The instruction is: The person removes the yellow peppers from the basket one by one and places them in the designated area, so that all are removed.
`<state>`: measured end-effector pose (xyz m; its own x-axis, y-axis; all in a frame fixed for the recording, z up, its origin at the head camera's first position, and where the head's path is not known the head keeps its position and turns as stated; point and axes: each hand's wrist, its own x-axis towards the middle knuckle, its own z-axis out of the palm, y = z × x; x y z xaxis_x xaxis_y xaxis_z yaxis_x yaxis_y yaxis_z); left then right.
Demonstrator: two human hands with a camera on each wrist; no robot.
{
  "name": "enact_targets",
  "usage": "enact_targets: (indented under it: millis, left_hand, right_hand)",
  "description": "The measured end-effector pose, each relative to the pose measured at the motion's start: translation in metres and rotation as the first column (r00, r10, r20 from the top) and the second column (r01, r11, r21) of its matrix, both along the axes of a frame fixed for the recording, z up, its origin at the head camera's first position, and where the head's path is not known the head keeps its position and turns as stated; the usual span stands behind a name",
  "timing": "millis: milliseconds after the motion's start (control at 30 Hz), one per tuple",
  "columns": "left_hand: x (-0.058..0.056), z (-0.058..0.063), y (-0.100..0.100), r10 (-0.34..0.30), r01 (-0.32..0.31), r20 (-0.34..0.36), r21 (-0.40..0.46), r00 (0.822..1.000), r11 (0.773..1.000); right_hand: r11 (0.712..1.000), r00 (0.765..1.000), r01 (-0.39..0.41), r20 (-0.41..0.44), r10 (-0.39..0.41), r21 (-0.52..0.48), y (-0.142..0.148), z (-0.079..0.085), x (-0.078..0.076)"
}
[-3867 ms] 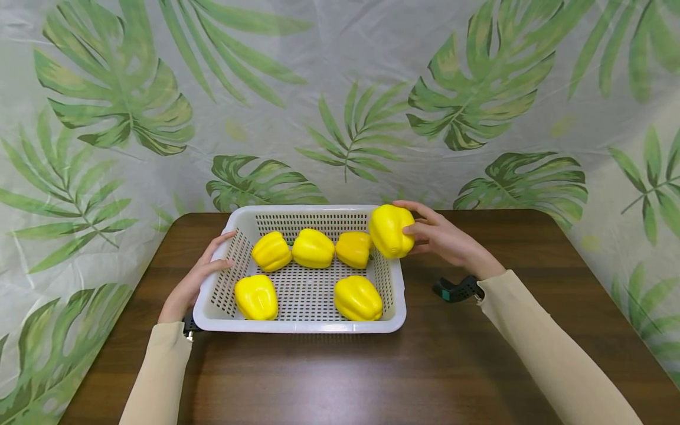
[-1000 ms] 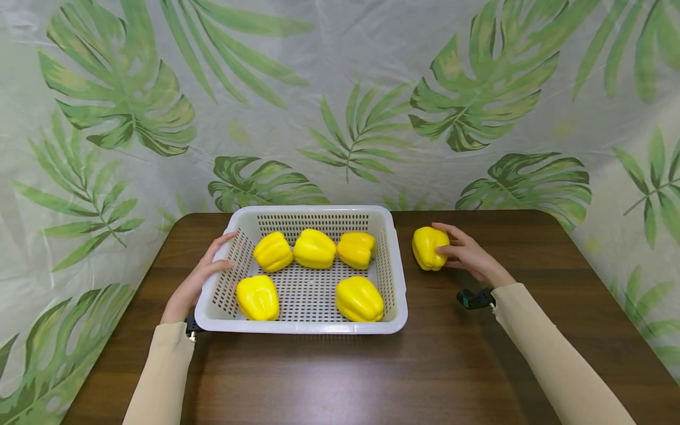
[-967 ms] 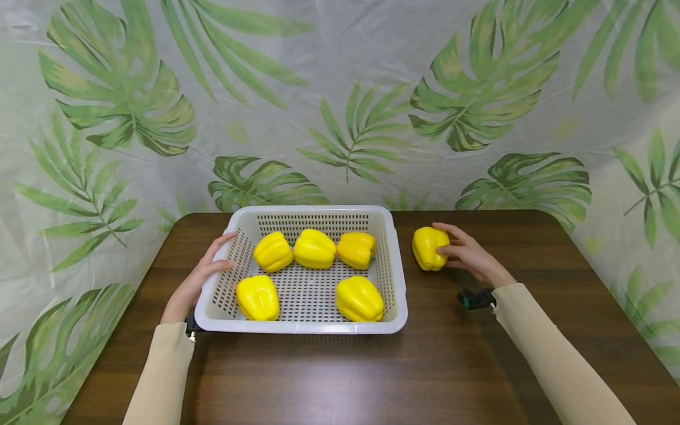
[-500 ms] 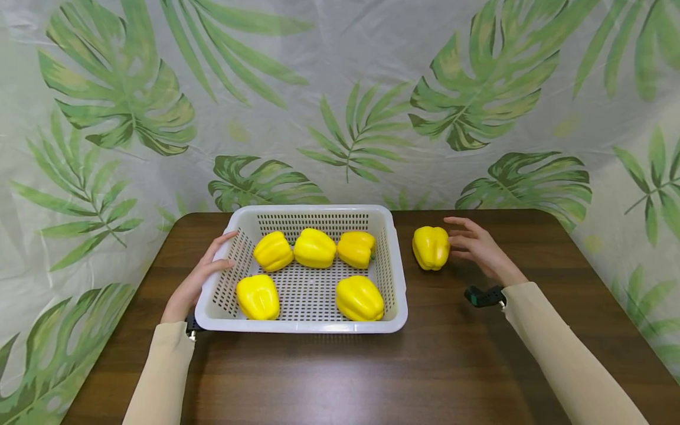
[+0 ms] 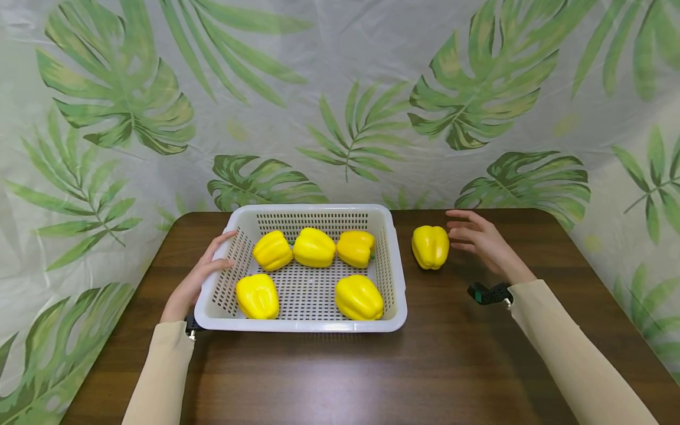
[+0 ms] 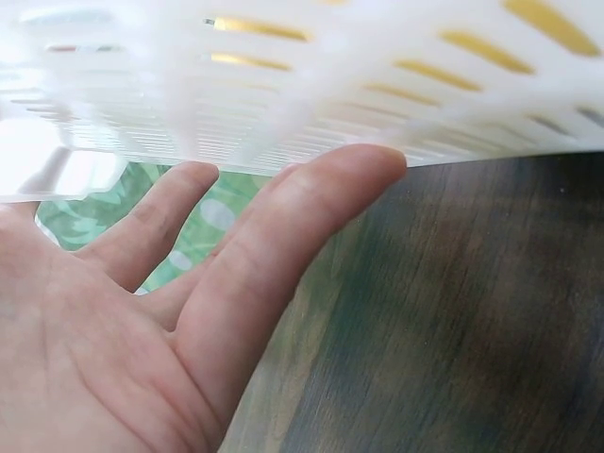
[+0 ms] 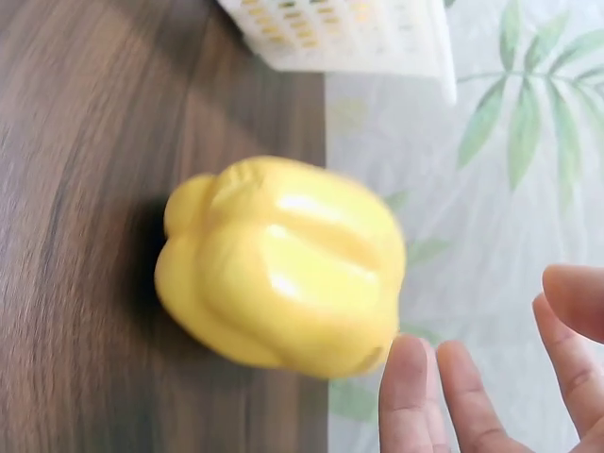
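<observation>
A yellow bell pepper (image 5: 430, 247) rests on the table to the right of a white perforated plastic basket (image 5: 303, 326). Just right of that pepper, my right hand (image 5: 480, 242) is apart from it, holding nothing, its fingers spread. The right wrist view shows the same pepper (image 7: 283, 269) lying on the wood, fingertips near its edge. My left hand (image 5: 196, 274) holds the basket's left side, thumb and a finger over the rim. Up close, fingers (image 6: 274, 255) lie against the basket's outer wall. Inside the basket are several yellow bell peppers, including one at the front right (image 5: 359, 297).
Dark brown wooden table (image 5: 297, 383) runs under everything. Behind it hangs a pale cloth (image 5: 361, 59) printed with green leaves. A black strap device (image 5: 487, 293) sits at the right wrist, and the sleeves are beige.
My right hand carried a pepper from over the basket's right rim to the table, released it and drew back right. The left hand and basket have stayed put.
</observation>
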<state>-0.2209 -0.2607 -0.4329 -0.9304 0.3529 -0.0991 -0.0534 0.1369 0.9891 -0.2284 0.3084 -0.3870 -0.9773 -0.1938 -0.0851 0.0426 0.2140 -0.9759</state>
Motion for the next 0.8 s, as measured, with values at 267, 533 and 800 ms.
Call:
enact_targets:
  millis: [267,533,800]
  left_hand:
    - [-0.001,-0.001,-0.001,-0.003,0.003,-0.001,-0.004,1.000,1.000]
    - [-0.002,-0.002,-0.001,0.000,0.000,-0.015,-0.015,1.000,1.000]
    - [0.000,-0.001,-0.001,-0.004,0.004,-0.030,-0.009,1.000,1.000]
  right_hand:
    - [0.999,0.999,-0.046,0.014,0.047,-0.013,-0.021,0.010,0.002]
    - [0.993,0.993,-0.114,0.031,0.114,-0.019,-0.047,0.021,0.008]
    - [0.979,0.979,-0.202,0.018,0.203,-0.019,-0.071,0.029,0.013]
